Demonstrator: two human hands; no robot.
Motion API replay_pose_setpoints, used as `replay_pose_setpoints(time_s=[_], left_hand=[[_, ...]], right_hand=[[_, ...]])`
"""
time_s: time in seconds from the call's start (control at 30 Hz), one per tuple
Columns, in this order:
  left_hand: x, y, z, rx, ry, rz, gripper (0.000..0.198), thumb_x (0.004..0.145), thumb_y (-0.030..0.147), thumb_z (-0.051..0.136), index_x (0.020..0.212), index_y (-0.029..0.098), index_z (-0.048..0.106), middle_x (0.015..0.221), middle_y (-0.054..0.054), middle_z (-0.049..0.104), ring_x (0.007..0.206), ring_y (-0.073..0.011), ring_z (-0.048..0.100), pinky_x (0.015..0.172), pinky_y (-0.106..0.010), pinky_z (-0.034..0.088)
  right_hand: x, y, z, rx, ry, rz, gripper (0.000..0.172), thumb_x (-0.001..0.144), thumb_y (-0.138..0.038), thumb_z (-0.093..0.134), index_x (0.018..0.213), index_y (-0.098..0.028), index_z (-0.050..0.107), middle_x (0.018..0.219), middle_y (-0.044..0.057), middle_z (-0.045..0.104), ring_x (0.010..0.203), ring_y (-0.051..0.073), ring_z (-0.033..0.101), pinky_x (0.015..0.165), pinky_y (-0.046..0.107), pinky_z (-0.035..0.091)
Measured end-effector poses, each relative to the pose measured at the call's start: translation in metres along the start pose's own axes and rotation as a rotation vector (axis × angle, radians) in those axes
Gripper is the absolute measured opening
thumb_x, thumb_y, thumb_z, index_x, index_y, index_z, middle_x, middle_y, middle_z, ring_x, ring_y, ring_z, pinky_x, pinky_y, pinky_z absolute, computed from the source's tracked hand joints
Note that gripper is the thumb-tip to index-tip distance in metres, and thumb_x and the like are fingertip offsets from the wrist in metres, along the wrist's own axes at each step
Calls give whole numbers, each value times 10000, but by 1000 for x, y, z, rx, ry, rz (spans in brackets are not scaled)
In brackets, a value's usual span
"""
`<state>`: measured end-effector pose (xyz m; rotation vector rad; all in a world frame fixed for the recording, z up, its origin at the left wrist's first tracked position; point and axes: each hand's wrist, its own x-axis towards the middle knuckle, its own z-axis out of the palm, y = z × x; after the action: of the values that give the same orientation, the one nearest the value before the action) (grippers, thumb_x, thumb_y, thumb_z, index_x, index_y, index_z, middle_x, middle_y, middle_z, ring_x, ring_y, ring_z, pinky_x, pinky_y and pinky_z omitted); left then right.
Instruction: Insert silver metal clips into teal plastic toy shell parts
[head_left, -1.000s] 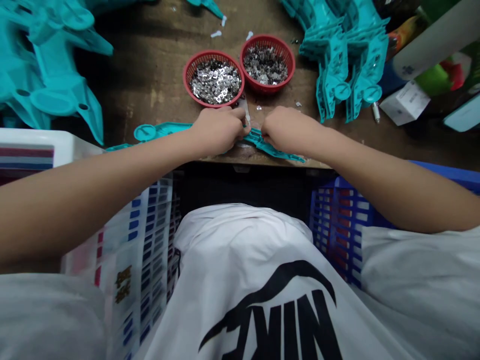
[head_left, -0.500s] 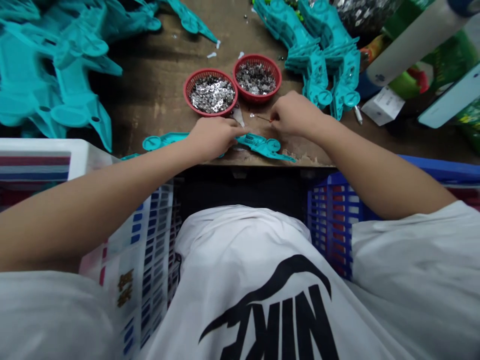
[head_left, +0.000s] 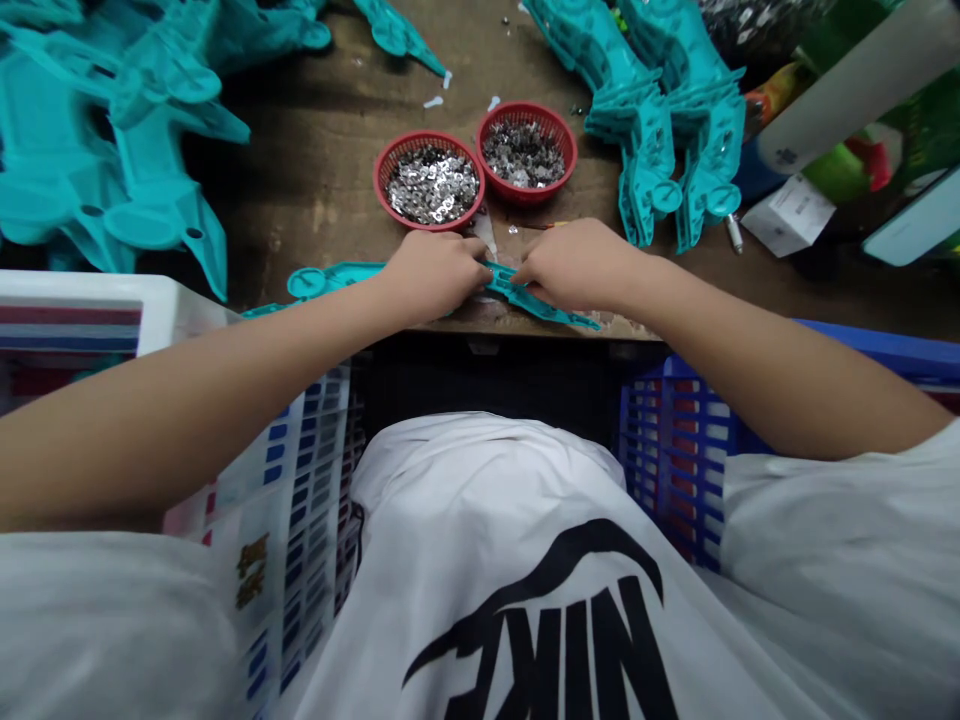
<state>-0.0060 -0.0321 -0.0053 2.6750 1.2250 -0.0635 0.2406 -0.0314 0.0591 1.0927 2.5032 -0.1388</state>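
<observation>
**Small pieces close to the table edge**

The wooden table (head_left: 315,180) carries heaps of teal plastic shapes (head_left: 112,150) on the left and a leaning stack (head_left: 660,130) on the right. Judging by its lean, a knock from the right forearm could tip that stack. A white crate (head_left: 90,300) and a blue crate (head_left: 675,440) sit below the near edge. Two red baskets (head_left: 429,182) of shiny metal pieces stand just behind the hands, where a lifted knuckle could catch a rim and spill them. The teal part (head_left: 330,277) lies flat along the near edge. The left hand (head_left: 435,275) is curled over it, fingertips pinching it. The right hand (head_left: 577,265) is curled too, fingertips down on the same part. Whether it pinches a metal piece I cannot tell. A slip here could send a piece off the edge into a crate
</observation>
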Motion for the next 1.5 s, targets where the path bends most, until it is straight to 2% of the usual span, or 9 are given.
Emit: replay_pose_setpoints(time_s=[0.1,0.3,0.4,0.57,0.77,1.03,1.17,1.27,1.5], left_hand=[[1,-1,-2,64,-53,17,451,1206,243,575,1338,236,1007,1522,-221,900,1406,-456,859,1088,-553,657],[4,-6,-4,60,-33,-2,418,1160,296,696,1473,228,965,1442,-184,934,1393,-422,884,1073,-484,686],[4,-7,-6,36,-35,-25,461,1175,360,719,1550,202,934,1483,-191,917,1413,-432,876,1075,-480,698],[5,-6,-2,1,-29,-29,468,1203,422,674,1466,183,979,1517,-219,881,1396,-448,859,1072,-507,695],[8,0,8,18,39,-48,487,1161,320,607,1377,133,1001,1378,-242,897,1292,-450,873,1084,-552,676],[7,12,-2,59,-56,-126,407,1152,308,711,1419,189,995,1452,-202,911,1312,-438,888,985,-495,655],[6,17,-3,185,-47,-54,396,1195,267,641,1346,161,992,1370,-228,911,1244,-414,862,937,-500,626],[3,19,-6,251,-2,35,443,1196,127,562,1266,172,997,1281,-241,907,1245,-409,821,939,-519,602],[-2,18,-16,314,-15,99,441,1202,17,556,1296,129,972,1335,-238,916,1298,-407,818,846,-502,550]], right_hand=[[3,2,6,-21,4,-5,389,1211,-292,652,1355,-177,994,1235,217,963,1207,391,891,1021,475,609],[-2,10,11,-36,-36,-8,314,1161,-331,727,1264,-242,1010,1104,142,962,1087,337,892,965,437,603],[-6,6,2,-23,-78,27,336,1178,-315,708,1292,-251,1018,1184,163,970,1097,352,893,938,437,582],[-4,0,-6,6,21,45,426,1249,-386,649,1454,-212,979,1407,209,950,1239,390,865,1001,463,554],[0,-6,0,2,-5,-41,440,1229,-333,635,1478,-140,942,1434,253,932,1220,408,854,947,444,554],[-4,-18,-11,-18,-101,-82,447,1233,-327,642,1480,-104,941,1437,280,934,1228,426,893,953,458,596],[-2,-15,-8,-7,-112,-90,418,1225,-323,671,1469,-123,945,1503,258,925,1251,405,893,944,437,604],[-2,-13,-7,-5,-121,-99,418,1247,-349,678,1508,-154,940,1538,233,921,1282,397,893,928,419,599],[-4,-14,-8,11,-142,-107,447,1282,-351,674,1628,-181,900,1626,200,892,1345,401,906,945,412,617]])
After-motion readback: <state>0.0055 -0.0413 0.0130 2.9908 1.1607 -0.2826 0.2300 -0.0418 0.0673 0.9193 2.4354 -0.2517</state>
